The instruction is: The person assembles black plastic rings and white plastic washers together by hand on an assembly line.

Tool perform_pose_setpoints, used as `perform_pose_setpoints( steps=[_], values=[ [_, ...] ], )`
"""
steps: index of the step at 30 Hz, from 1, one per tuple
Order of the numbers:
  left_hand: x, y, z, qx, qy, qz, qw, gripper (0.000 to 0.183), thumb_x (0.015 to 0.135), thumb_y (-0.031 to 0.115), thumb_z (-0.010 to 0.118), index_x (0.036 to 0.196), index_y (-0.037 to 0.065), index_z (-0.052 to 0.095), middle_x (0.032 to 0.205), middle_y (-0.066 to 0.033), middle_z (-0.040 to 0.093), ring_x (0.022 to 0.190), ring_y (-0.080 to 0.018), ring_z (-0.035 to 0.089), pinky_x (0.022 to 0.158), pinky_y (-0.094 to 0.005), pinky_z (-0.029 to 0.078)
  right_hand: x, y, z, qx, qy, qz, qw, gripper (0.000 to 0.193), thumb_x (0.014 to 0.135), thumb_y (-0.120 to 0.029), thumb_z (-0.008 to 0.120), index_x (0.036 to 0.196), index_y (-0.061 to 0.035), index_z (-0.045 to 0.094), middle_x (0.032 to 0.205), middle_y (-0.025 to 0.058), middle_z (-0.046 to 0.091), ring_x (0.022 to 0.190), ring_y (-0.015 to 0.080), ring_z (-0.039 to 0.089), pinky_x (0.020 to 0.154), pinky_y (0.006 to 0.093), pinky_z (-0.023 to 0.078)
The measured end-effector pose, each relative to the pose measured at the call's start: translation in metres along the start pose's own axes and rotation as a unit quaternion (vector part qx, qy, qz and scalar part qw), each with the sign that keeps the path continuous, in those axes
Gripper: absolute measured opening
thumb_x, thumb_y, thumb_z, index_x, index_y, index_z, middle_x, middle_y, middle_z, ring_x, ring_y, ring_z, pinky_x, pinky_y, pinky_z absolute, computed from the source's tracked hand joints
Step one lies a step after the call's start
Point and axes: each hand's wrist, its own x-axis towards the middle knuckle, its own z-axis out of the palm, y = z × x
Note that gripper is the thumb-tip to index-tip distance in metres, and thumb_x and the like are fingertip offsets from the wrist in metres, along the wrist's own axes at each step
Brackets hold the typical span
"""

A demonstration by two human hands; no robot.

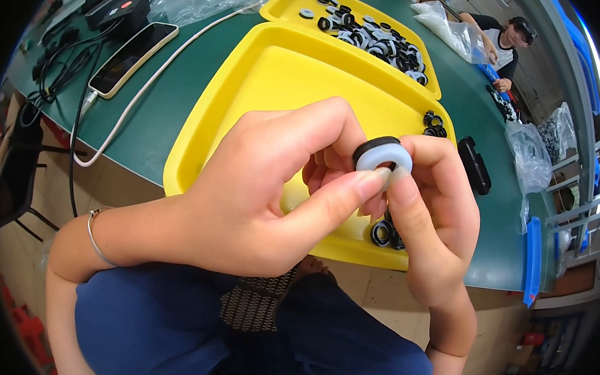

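Note:
Between both hands I hold a ring with a pale grey-blue face and a black rim (385,155), raised over the near yellow tray (279,64). My left hand (280,180) pinches it from the left, thumb on its lower edge. From the right, my right hand (434,208) grips the same ring with thumb and forefinger. Black rings (382,233) lie in the tray just beneath my hands, partly hidden by them. More black rings (435,124) sit in the tray's right corner.
A second yellow tray (431,75) behind holds many black and pale rings (382,42). To the left lie a phone (133,60), a white cable (158,71) and black leads. A black case (474,165) and plastic bags (529,155) are at right; a person (507,52) sits beyond.

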Motion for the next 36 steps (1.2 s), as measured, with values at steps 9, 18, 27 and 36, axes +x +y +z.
perform_pose_setpoints(
  steps=[9, 18, 27, 36],
  values=[
    [0.003, 0.008, -0.002, -0.273, -0.039, -0.221, 0.935, 0.024, 0.094, 0.020, 0.047, 0.084, 0.001, 0.056, 0.076, -0.0018, 0.055, 0.066, -0.0064, 0.049, 0.062, -0.0215, 0.040, 0.004, -0.006, 0.009, 0.124, 0.019, 0.133, 0.983, 0.024, 0.095, -0.024, 0.043, 0.092, -0.0020, 0.051, 0.077, 0.0044, 0.054, 0.065, 0.0078, 0.047, 0.060, 0.0205, 0.038],
    [0.005, 0.001, -0.005, -0.231, -0.039, -0.236, 0.943, 0.023, 0.095, 0.018, 0.046, 0.090, -0.001, 0.058, 0.078, -0.0043, 0.058, 0.065, -0.0090, 0.052, 0.060, -0.0226, 0.041, 0.012, -0.013, -0.002, 0.179, -0.009, 0.185, 0.966, 0.022, 0.096, -0.021, 0.048, 0.091, -0.0007, 0.057, 0.073, -0.0013, 0.052, 0.067, 0.0039, 0.044, 0.059, 0.0186, 0.036],
    [-0.006, 0.094, -0.023, -0.411, -0.376, -0.061, 0.828, 0.055, 0.099, 0.041, 0.027, 0.127, -0.002, 0.048, 0.119, -0.0212, 0.056, 0.118, -0.0269, 0.050, 0.097, -0.0420, 0.040, -0.043, -0.051, -0.078, 0.165, 0.288, -0.002, 0.943, 0.023, 0.098, -0.025, 0.041, 0.088, -0.0058, 0.049, 0.067, 0.0010, 0.041, 0.056, 0.0082, 0.034, 0.052, 0.0222, 0.027],
    [-0.108, 0.174, -0.003, -0.532, -0.382, -0.021, 0.755, 0.099, 0.082, 0.073, 0.014, 0.128, -0.011, 0.040, 0.136, -0.0277, 0.036, 0.127, -0.0370, 0.037, 0.105, -0.0552, 0.024, -0.136, -0.069, -0.069, -0.014, 0.412, 0.069, 0.908, 0.022, 0.096, -0.026, 0.047, 0.089, -0.0064, 0.053, 0.068, -0.0003, 0.049, 0.058, 0.0051, 0.042, 0.050, 0.0181, 0.031]
  ],
)
